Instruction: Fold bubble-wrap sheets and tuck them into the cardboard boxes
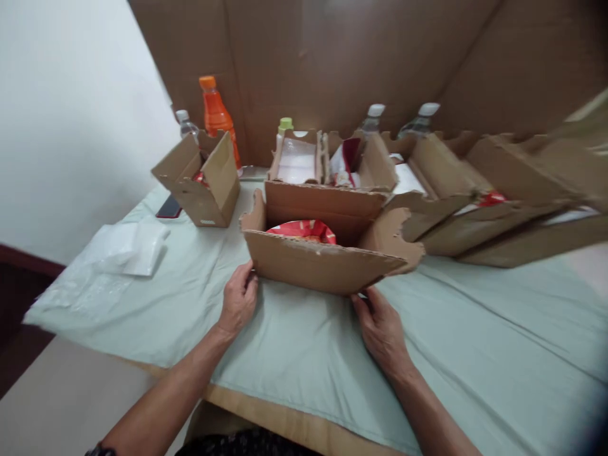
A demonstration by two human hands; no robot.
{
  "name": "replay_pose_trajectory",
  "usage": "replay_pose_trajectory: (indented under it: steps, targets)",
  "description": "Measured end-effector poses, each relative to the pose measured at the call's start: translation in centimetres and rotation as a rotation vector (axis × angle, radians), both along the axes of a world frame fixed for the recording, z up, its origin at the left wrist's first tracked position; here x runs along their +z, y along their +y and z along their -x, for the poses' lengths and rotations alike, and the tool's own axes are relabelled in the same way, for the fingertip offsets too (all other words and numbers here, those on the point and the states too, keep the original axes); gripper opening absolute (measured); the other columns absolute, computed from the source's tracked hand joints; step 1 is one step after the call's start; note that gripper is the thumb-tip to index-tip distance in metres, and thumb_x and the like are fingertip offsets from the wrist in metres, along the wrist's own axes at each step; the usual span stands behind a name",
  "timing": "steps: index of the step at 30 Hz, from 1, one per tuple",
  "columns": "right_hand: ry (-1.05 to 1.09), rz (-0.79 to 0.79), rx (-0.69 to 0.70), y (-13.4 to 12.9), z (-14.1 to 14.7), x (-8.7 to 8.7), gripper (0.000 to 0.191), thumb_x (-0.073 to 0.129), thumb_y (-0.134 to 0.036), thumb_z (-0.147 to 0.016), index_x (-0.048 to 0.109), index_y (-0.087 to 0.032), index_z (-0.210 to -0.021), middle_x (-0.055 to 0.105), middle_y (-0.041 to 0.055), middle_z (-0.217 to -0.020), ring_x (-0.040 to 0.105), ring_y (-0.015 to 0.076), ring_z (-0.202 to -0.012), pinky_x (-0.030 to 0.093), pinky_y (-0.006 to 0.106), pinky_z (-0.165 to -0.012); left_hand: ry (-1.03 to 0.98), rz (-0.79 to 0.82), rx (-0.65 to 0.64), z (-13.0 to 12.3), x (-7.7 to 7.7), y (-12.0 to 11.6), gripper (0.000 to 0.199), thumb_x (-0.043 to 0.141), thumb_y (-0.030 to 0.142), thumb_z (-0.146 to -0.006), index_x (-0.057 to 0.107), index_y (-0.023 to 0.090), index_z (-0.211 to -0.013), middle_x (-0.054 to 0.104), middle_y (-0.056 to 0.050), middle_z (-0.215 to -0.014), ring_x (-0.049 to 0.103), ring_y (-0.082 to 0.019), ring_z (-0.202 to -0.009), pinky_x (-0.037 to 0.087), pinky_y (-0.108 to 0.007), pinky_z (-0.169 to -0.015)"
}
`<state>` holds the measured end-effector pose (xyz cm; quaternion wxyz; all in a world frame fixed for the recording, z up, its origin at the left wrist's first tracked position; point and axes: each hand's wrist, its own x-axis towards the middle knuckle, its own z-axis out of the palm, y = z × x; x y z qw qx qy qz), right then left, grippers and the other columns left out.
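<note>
Front box (323, 263): brown cardboard, open top, roughly mid-view on the pale green cloth (304, 354). Red packet (308, 230) shows inside. Whether the base sits flat on the cloth or is slightly raised, cannot tell.

Left hand (240, 297): fingers at the front box's lower left corner, touching; thumb near the index finger. Right hand (382, 323): fingertips at the lower edge toward the right end, thumb and fingers close together there. Cannot tell for either hand whether the cardboard is pinched or only touched. Dark band (99, 450) on left wrist.

Left of front box, a little behind: left box (204, 199), open, something red inside. Phone (169, 208) beside it, farther left. Clear plastic wrap (145, 247) on the cloth, well left of front box.

Directly behind front box: white-pack box (297, 176), then maroon-packet box (380, 168), side by side. Right of and behind front box: more open boxes (498, 218) in a row, leaning at angles, contents partly hidden, blurred at far right.

Beyond, left of front box: orange bottle (219, 117). Behind front box: green-capped bottle (285, 125). Brown panel (327, 69) stands behind everything.
</note>
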<state>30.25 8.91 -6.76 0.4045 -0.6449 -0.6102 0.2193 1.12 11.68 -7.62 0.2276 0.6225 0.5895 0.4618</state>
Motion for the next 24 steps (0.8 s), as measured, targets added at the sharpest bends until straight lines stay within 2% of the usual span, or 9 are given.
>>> replay_pose_trajectory:
  steps: [5,9,13,18,20,21,24]
  targets:
    - [-0.115,0.089,-0.069,0.7,-0.7,-0.3,0.033,0.049,-0.056,-0.082,0.063,-0.027,-0.089,0.075,0.0094,-0.081,0.069,0.0334,-0.073,0.049,0.043,-0.064,0.077,0.0,-0.014,0.0,0.0,0.3,0.049,0.048,0.018,-0.085,0.064,0.019,-0.132,0.073,-0.008,-0.107,0.066,-0.022,-0.096,0.056,-0.037,-0.092]
    - [-0.108,0.127,-0.149,1.4,-0.3,-0.1,0.035,0.052,-0.061,-0.076,0.061,-0.028,-0.085,0.075,0.011,-0.08,0.07,0.0364,-0.076,0.049,0.046,-0.066,0.162,0.001,-0.026,0.5,0.2,0.5,0.057,0.048,0.018,-0.083,0.06,0.017,-0.139,0.073,-0.008,-0.108,0.066,-0.023,-0.1,0.055,-0.038,-0.096]
    - [-0.052,0.092,-0.222,1.2,0.2,0.7,0.035,0.057,-0.064,-0.069,0.058,-0.03,-0.077,0.074,0.0103,-0.074,0.069,0.0363,-0.071,0.052,0.05,-0.068,0.253,0.032,-0.038,0.3,0.4,0.2,0.061,0.05,0.019,-0.082,0.055,0.014,-0.143,0.072,-0.01,-0.115,0.064,-0.025,-0.108,0.055,-0.041,-0.101]
    - [-0.044,0.071,-0.158,0.5,0.1,0.7,0.036,0.059,-0.068,-0.073,0.067,-0.033,-0.074,0.075,0.0083,-0.072,0.07,0.0344,-0.069,0.053,0.048,-0.068,0.225,0.036,-0.056,0.2,0.5,-0.7,0.061,0.054,0.02,-0.083,0.053,0.016,-0.143,0.068,-0.012,-0.129,0.063,-0.026,-0.121,0.052,-0.044,-0.11]
    - [-0.038,0.068,-0.119,0.0,0.0,0.3,0.041,0.06,-0.067,-0.073,0.073,-0.029,-0.08,0.078,0.0077,-0.078,0.072,0.0332,-0.074,0.054,0.047,-0.072,0.159,-0.039,0.021,1.5,0.7,-1.4,0.054,0.055,0.023,-0.086,0.056,0.018,-0.14,0.064,-0.014,-0.138,0.058,-0.027,-0.131,0.047,-0.044,-0.116]
    - [-0.039,0.063,-0.102,-0.2,0.0,0.1,0.043,0.06,-0.066,-0.074,0.075,-0.027,-0.084,0.08,0.0078,-0.082,0.073,0.0328,-0.077,0.055,0.046,-0.075,0.116,-0.084,0.106,2.7,0.9,-1.8,0.051,0.056,0.024,-0.088,0.057,0.019,-0.138,0.061,-0.014,-0.143,0.055,-0.027,-0.137,0.045,-0.044,-0.119]
    - [-0.05,0.035,-0.06,-0.5,0.0,-0.3,0.043,0.059,-0.062,-0.076,0.078,-0.026,-0.09,0.081,0.0073,-0.09,0.074,0.0313,-0.082,0.056,0.045,-0.079,-0.085,-0.161,0.485,8.4,1.6,-2.5,0.046,0.063,0.027,-0.088,0.061,0.02,-0.134,0.055,-0.014,-0.15,0.048,-0.029,-0.144,0.038,-0.048,-0.123]
